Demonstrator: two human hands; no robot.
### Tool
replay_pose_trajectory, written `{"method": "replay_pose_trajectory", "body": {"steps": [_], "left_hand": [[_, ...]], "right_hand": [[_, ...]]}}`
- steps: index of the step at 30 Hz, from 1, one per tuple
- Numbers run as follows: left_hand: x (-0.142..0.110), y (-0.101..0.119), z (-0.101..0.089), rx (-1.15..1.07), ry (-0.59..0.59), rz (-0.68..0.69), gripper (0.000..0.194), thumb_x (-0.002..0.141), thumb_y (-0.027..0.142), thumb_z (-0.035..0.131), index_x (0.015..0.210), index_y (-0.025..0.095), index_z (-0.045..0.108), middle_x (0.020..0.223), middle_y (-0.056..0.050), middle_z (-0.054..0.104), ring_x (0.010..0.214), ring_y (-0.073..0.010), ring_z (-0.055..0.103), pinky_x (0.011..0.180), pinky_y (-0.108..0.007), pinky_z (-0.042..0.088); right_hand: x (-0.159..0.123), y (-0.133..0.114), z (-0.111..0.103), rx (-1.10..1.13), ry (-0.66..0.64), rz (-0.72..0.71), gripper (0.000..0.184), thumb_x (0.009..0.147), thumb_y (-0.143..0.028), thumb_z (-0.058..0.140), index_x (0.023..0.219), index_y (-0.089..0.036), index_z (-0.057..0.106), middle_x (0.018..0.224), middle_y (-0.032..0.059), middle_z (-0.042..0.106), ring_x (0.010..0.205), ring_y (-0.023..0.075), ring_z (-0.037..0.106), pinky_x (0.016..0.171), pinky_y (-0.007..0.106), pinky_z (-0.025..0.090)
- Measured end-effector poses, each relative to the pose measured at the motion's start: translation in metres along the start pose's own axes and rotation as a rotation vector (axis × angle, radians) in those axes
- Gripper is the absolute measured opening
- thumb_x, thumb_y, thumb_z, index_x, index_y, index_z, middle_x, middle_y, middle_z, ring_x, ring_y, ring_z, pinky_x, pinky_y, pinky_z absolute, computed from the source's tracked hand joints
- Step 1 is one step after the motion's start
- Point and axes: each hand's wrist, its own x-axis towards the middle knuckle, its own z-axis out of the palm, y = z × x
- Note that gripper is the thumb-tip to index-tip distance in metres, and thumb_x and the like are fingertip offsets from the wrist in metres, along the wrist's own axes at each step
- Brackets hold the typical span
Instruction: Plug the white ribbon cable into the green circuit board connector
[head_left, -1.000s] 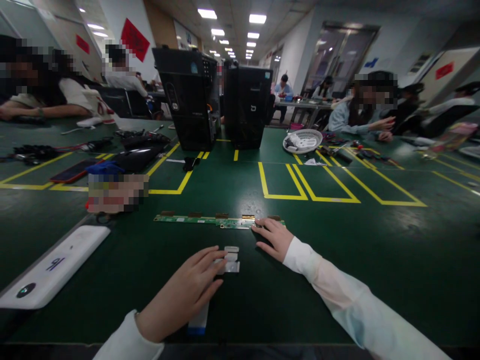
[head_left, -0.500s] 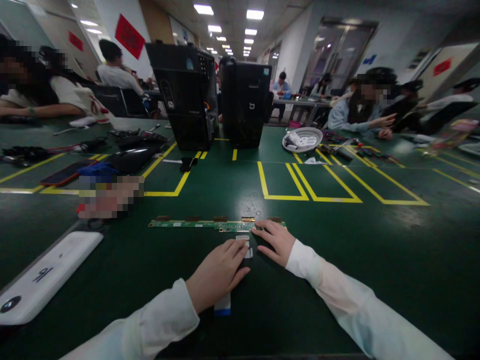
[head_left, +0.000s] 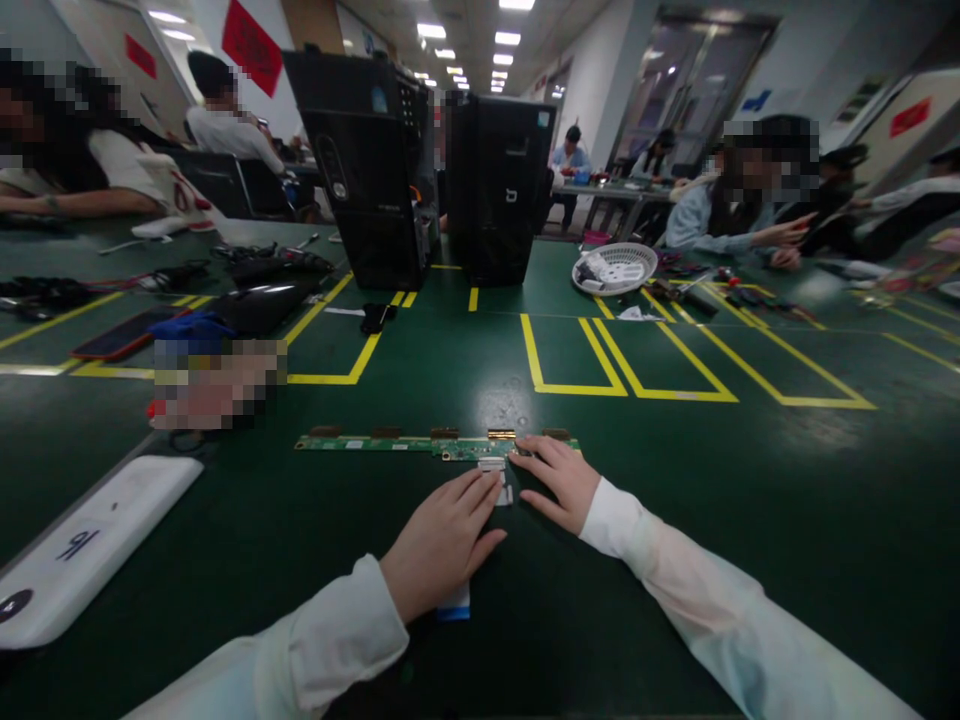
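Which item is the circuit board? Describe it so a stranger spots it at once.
Find the two black computer towers on the table. Come nearer, past the yellow tape, to the right hand, which rests on it. It is the long, thin green strip with brown tabs along its far edge, unlike the white cable under the left hand.

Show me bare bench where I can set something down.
Bare green tabletop lies between the right sleeve and yellow tape, and between the white casing and left hand. Crowded: the circuit board's right end, with right hand and ribbon cable.
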Motion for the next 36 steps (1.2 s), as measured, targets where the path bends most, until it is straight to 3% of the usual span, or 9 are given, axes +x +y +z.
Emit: {"method": "replay_pose_trajectory", "body": {"steps": [19, 31, 36], "left_hand": [[0.000, -0.003, -0.002, -0.033, -0.019, -0.024, 0.046, 0.098, 0.036, 0.039, 0.141, 0.018, 0.043, 0.144, -0.008, 0.050, 0.132, -0.0222, 0.047, 0.109, -0.041, 0.039], [0.003, -0.013, -0.016, -0.122, -0.065, -0.005, 0.043, 0.099, 0.036, 0.037, 0.140, 0.023, 0.045, 0.145, -0.003, 0.051, 0.132, -0.0166, 0.047, 0.110, -0.035, 0.038], [0.002, -0.009, -0.013, -0.123, -0.057, -0.024, 0.046, 0.098, 0.038, 0.038, 0.141, 0.021, 0.043, 0.146, -0.005, 0.049, 0.134, -0.0194, 0.045, 0.111, -0.039, 0.037]], "right_hand": [[-0.002, 0.003, 0.000, 0.024, -0.001, -0.012, 0.050, 0.093, -0.040, 0.048, 0.137, -0.017, 0.051, 0.138, 0.0167, 0.048, 0.131, 0.0294, 0.040, 0.105, 0.052, 0.039], [-0.001, 0.002, -0.002, 0.010, -0.020, -0.011, 0.050, 0.093, -0.041, 0.048, 0.137, -0.017, 0.050, 0.139, 0.0167, 0.048, 0.130, 0.0294, 0.041, 0.105, 0.053, 0.039], [-0.001, 0.003, -0.001, 0.010, -0.017, -0.014, 0.050, 0.093, -0.041, 0.048, 0.137, -0.017, 0.051, 0.138, 0.0167, 0.048, 0.129, 0.0293, 0.042, 0.105, 0.053, 0.040]]}}
